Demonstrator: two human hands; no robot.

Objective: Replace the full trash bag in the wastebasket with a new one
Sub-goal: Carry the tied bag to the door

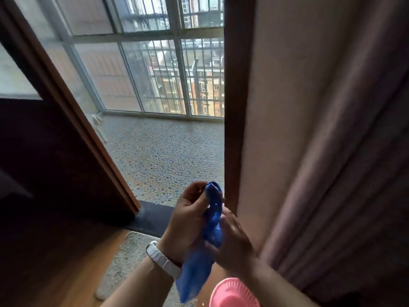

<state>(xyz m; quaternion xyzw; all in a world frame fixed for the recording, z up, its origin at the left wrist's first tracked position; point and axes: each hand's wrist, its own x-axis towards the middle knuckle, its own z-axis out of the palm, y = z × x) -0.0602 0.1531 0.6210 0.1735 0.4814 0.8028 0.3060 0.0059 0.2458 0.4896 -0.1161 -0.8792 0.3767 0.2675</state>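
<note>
Gripping the bunched blue bag [195,275], left hand [188,218] high, right hand [232,242] lower; best rub its mouth apart before lining the pink wastebasket [232,293]

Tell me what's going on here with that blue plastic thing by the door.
A person stands at the doorway to a balcony and holds a blue trash bag in both hands. The left hand, with a white watch on its wrist, holds the bunched top of the bag, and the right hand pinches it just below. The bag is still crumpled, not spread open. The pink wastebasket shows at the bottom edge, below the hands.
</note>
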